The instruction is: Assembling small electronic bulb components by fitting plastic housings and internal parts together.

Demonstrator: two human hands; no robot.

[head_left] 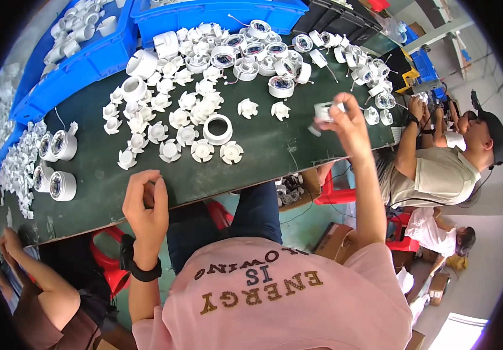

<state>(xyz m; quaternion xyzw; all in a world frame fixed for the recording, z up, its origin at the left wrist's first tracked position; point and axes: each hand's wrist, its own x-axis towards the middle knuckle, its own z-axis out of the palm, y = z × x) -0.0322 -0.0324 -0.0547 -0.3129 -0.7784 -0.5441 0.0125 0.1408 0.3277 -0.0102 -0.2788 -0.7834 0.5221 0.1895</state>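
My right hand [349, 125] is raised over the right part of the green table, its fingers closed on a small white plastic part [326, 111], blurred and partly covered by them. My left hand [148, 201] hovers at the table's front edge, fingers loosely bent and the thumb apart, with nothing visible in it. Beyond it lie several white finned, rotor-like pieces [203, 150]. A white ring [217, 129] sits among them. Two single finned pieces, one of them a white finned piece [280, 110], lie left of my right hand.
Round white housings with circuit boards [281, 86] crowd the far side. More housings [63, 185] and a heap of small white pieces [24, 160] lie at left. Blue bins [76, 81] line the back. Co-workers sit on both sides, one wearing a black cap [492, 135].
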